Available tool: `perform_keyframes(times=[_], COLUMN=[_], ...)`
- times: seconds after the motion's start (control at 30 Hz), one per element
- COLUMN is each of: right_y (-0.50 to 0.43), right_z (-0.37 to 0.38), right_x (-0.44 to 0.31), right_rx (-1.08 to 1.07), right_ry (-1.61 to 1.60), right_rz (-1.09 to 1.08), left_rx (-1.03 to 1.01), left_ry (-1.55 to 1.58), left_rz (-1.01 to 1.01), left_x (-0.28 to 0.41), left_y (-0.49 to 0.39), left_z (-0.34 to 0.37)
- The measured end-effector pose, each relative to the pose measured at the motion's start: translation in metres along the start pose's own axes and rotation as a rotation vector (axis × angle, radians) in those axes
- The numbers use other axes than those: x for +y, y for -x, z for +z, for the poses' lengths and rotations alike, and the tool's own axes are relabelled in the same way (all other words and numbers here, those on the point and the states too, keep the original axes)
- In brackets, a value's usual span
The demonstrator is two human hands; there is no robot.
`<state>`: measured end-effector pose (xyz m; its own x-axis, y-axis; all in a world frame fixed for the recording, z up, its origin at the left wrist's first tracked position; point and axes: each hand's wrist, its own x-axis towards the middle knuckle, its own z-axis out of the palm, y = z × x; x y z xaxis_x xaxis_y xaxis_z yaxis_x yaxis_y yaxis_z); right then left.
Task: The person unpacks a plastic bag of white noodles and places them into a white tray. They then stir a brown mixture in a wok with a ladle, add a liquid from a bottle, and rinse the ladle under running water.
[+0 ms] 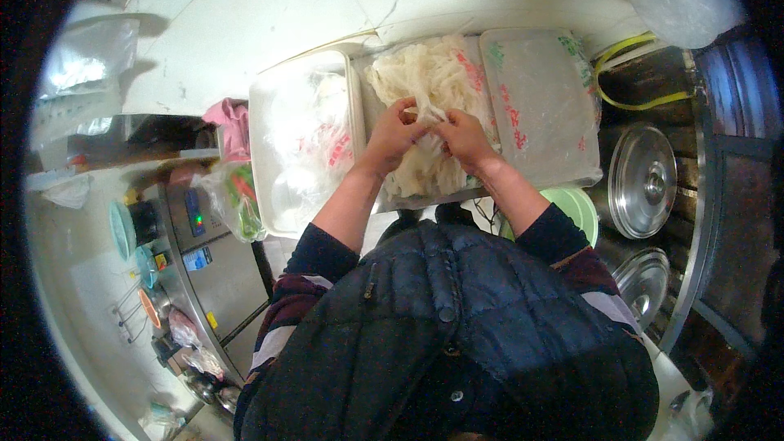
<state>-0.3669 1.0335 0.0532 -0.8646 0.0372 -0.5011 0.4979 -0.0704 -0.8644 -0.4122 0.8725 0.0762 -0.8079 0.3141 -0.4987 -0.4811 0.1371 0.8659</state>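
Observation:
My left hand (401, 135) and my right hand (464, 139) meet over a heap of thin, wrinkled, cream-coloured food sheets (410, 67). Between them the fingers pinch one translucent sheet (432, 115), part of it drawn up from the heap. What kind of food it is, I cannot tell. The heap rests on clear plastic with red print (471, 70). Close by my left forearm stands a white tub (257, 135) holding clear plastic bags (318, 141). To the right lies a flat container covered in printed plastic film (545, 110).
A green basin (576, 214) sits low at the right, near stainless-steel pot lids (643, 180) and a yellow strap (643, 103). Leftward are a pink cloth (229, 128), a bag of green and red vegetables (242, 196) and a steel refrigerator (214, 239). A tiled wall (257, 6) rises behind.

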Motion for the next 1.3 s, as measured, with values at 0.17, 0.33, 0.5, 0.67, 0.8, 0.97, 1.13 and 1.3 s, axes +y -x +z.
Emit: perform_keyframes(times=[0.17, 0.33, 0.5, 0.67, 0.8, 0.97, 1.13, 1.3], right_y=[0.002, 0.009, 0.013, 0.013, 0.011, 0.011, 0.016, 0.029], right_z=[-0.024, -0.036, -0.026, -0.041, -0.044, -0.059, -0.061, -0.019], right_x=[-0.004, -0.006, -0.010, -0.017, -0.009, -0.005, -0.004, 0.016], right_rx=[0.183, 0.231, 0.219, 0.247, 0.245, 0.249, 0.244, 0.157], right_ry=[-0.266, -0.255, -0.119, -0.529, -0.342, -0.548, -0.470, 0.194], right_rz=[0.049, 0.035, -0.090, 0.066, 0.092, 0.073, 0.051, -0.030], left_rx=[0.156, 0.313, 0.300, 0.284, 0.206, 0.243, 0.189, 0.280], left_ry=[-0.203, -0.316, 0.161, 0.483, 0.200, -0.121, -0.838, -0.966], left_rz=[-0.010, 0.068, -0.085, -0.049, -0.196, -0.140, 0.257, 0.479], left_x=[-0.011, -0.022, -0.023, -0.016, -0.028, -0.050, -0.045, -0.011], left_y=[0.002, 0.007, 0.005, 0.003, 0.006, 0.007, 0.013, -0.006], left_z=[-0.025, -0.028, -0.013, -0.025, -0.024, -0.026, -0.025, 0.003])
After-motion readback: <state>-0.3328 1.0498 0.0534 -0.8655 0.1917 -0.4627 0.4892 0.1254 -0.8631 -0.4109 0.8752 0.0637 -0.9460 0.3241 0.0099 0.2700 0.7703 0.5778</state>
